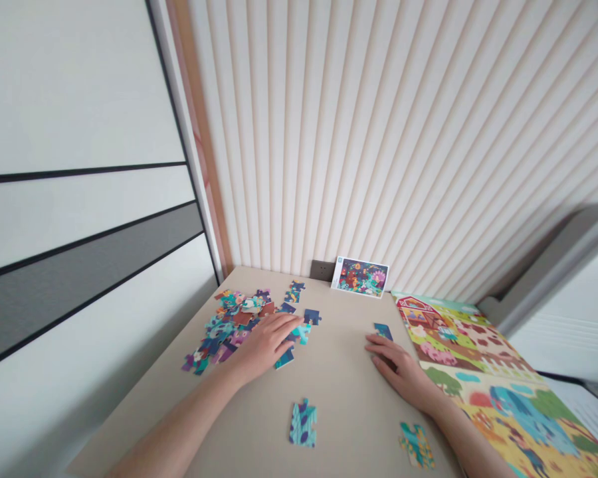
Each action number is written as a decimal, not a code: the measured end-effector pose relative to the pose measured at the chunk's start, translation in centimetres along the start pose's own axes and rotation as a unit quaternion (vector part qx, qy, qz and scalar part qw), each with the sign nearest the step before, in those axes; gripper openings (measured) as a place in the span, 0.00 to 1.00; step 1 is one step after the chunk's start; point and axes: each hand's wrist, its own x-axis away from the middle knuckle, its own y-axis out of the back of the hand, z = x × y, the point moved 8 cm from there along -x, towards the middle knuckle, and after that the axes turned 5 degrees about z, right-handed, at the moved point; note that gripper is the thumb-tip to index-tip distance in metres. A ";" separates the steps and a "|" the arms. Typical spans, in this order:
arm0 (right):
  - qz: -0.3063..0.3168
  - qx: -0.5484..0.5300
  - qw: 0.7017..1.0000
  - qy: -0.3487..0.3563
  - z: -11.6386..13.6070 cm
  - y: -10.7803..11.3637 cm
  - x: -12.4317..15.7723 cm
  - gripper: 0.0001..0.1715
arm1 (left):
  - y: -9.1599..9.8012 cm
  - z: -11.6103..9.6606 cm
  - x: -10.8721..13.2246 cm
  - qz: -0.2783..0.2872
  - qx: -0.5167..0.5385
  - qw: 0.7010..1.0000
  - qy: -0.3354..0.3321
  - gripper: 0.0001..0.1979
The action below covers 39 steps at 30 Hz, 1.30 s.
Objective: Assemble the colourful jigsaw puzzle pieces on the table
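Observation:
My left hand (265, 345) lies palm down at the edge of a heap of jigsaw pieces (224, 330), its fingertips over a teal piece (301, 334). Whether it pinches that piece, I cannot tell. A dark blue piece (311, 317) sits just beyond it, and another (284, 358) lies by the thumb side. My right hand (399, 372) rests flat on the beige table (343, 392), fingers just short of a small blue piece (383, 330). Near the front lie two joined clusters of pieces (302, 423) (416, 445).
A small joined group of pieces (294, 291) lies near the wall. A floral picture card (359, 277) leans beside a wall socket (321, 270). A colourful farm-scene puzzle mat (478, 372) covers the table's right side. A white panelled wall (80, 199) rises at left.

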 end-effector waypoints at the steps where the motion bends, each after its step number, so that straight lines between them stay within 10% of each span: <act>1: 0.002 0.000 1.000 0.000 0.0 0.0 0.0 0.21 | 0.0 0.2 0.1 0.003 0.002 1.000 0.004 0.26; 15: 0.008 0.003 1.000 0.012 0.0 -0.1 0.0 0.21 | -1.4 -5.1 0.4 0.161 0.124 0.976 -0.073 0.26; 26: 0.005 -0.007 1.000 0.007 0.1 0.0 0.0 0.20 | -0.2 -4.4 -0.5 0.054 -0.022 0.998 -0.029 0.09; 39: 0.008 0.002 1.000 0.006 0.1 0.0 -0.1 0.18 | -2.3 -4.4 -0.7 0.076 -0.035 0.996 0.008 0.18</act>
